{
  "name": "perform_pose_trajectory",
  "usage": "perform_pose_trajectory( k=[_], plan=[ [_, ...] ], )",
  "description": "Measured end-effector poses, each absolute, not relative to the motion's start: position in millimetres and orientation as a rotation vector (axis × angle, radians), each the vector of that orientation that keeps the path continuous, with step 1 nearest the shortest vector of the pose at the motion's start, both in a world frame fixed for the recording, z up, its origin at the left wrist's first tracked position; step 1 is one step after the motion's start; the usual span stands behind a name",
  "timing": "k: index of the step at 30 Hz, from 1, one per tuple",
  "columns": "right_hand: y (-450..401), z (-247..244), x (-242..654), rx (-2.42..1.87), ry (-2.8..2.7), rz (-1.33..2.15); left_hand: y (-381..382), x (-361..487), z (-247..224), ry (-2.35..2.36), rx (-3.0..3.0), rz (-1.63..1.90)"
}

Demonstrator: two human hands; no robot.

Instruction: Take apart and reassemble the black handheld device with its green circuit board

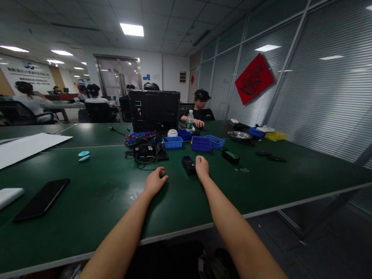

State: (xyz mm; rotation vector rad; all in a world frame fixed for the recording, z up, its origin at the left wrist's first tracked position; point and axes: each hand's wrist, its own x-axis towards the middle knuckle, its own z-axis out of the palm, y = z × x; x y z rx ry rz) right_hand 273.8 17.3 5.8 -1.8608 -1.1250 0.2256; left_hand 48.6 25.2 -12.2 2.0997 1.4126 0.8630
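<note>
My left hand rests on the green table, its fingers loosely curled and the thumb apart from them, with nothing visible in it. Beside the right edge of a small black device with a little screen is my right hand. Its fingers are folded in; what they hold, if anything, is hidden. The device stands between my two hands, nearer the right one. To the right of that hand lies a black box with a green face. A small ring and a clear flat piece lie close to it.
Blue trays, a baseball, cables and a black adapter sit before a monitor. A black phone lies left. A metal bowl stands right. A person sits across the table.
</note>
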Motion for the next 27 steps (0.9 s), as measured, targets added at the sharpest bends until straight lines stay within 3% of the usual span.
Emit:
perform_pose_trajectory(
  k=[8, 16, 27],
  plan=[
    [29, -9, 260, -1.593, -1.296, 0.583, 24, 49, -11, 1.428, 2.091, 0.872],
    [14, -9, 218, -1.048, -1.436, 1.248, 26, 52, -9, 1.520, 2.067, 1.071],
    [13, -7, 224, -1.024, -1.295, 1.413, 20, 51, -7, 1.708, 2.136, 0.843]
  ],
)
